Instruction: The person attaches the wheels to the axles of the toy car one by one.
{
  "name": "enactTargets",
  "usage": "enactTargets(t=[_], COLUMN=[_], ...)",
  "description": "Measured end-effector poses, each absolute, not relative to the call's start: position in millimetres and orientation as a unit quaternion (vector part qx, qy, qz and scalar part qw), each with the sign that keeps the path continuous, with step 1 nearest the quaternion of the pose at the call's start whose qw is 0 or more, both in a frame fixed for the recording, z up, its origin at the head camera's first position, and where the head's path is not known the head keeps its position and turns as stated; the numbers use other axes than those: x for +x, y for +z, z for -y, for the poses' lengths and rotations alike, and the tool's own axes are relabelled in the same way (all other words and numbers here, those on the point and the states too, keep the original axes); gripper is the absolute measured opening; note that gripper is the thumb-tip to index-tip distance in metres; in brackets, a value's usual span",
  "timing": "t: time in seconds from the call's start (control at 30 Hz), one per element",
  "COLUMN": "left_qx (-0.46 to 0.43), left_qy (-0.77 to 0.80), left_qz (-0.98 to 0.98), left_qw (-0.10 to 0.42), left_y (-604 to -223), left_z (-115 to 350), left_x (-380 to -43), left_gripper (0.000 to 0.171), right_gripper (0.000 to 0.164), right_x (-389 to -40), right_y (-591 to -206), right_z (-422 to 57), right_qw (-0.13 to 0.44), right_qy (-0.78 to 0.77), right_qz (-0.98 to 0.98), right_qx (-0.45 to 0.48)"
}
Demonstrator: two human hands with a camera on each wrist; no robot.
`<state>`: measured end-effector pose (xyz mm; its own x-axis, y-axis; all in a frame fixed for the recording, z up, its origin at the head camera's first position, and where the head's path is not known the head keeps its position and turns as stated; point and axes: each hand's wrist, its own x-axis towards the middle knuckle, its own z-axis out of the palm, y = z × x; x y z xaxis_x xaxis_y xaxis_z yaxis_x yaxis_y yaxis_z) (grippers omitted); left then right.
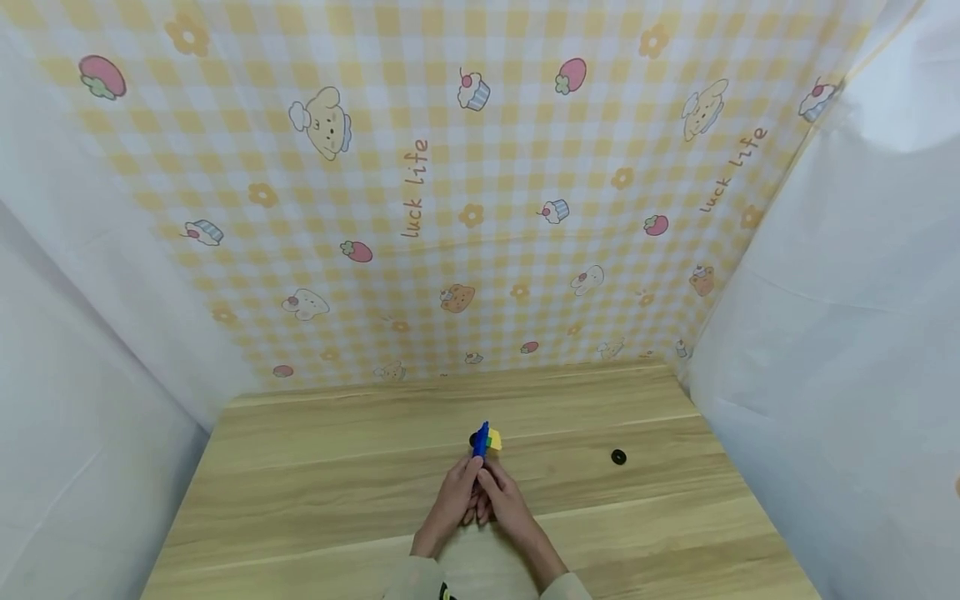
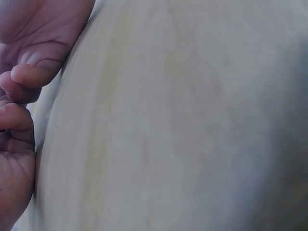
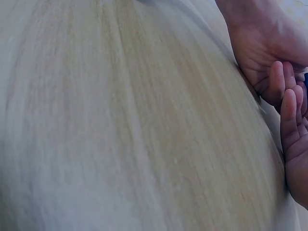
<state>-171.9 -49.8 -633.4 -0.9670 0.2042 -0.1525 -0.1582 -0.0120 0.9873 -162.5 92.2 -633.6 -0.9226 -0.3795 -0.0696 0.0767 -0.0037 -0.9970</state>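
Close together at the front middle of the table, both hands hold a small blue toy piece [image 1: 480, 442] between thumbs and fingers. A yellow part [image 1: 494, 439] and a bit of green stick out on its right side, and a round black part like a wheel shows on its left. My left hand [image 1: 453, 497] grips its near end from the left. From the right, my right hand [image 1: 507, 500] grips that same end, its thumb beside the left thumb. The wrist views show curled lower fingers of both hands, while the toy is mostly hidden there.
A black ring [image 1: 618, 457], like a small tyre, lies on the wooden table [image 1: 300, 500] to the right of the hands. A yellow checked cloth [image 1: 510, 167] hangs behind the table, and white sheets [image 1: 840, 300] hang at both sides.
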Motion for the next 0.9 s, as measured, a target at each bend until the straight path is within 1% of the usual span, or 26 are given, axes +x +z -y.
enactTargets(t=[0.2, 0.33, 0.43, 0.5, 0.63, 0.9], left_qx=[0.024, 0.020, 0.021, 0.024, 0.028, 0.028], left_qy=[0.708, 0.720, 0.727, 0.729, 0.729, 0.720], left_qz=[-0.696, -0.684, -0.679, -0.678, -0.679, -0.690], left_qw=[0.123, 0.113, 0.099, 0.091, 0.081, 0.070], left_y=[-634, -637, -637, -638, -638, -636], left_z=[49, 48, 47, 47, 47, 46], left_x=[-171, -169, -167, -167, -167, -166], left_gripper=[0.043, 0.046, 0.044, 0.041, 0.038, 0.040], right_gripper=[0.047, 0.047, 0.046, 0.046, 0.045, 0.046], right_x=[-163, -159, -155, -154, -156, -163], right_y=[-638, -621, -607, -606, -610, -638], right_z=[-91, -91, -90, -89, -89, -87], right_qw=[0.149, 0.150, 0.148, 0.141, 0.138, 0.120], right_qy=[-0.698, -0.703, -0.703, -0.699, -0.695, -0.684], right_qz=[-0.691, -0.687, -0.689, -0.695, -0.699, -0.715], right_qx=[-0.115, -0.107, -0.097, -0.093, -0.091, -0.083])
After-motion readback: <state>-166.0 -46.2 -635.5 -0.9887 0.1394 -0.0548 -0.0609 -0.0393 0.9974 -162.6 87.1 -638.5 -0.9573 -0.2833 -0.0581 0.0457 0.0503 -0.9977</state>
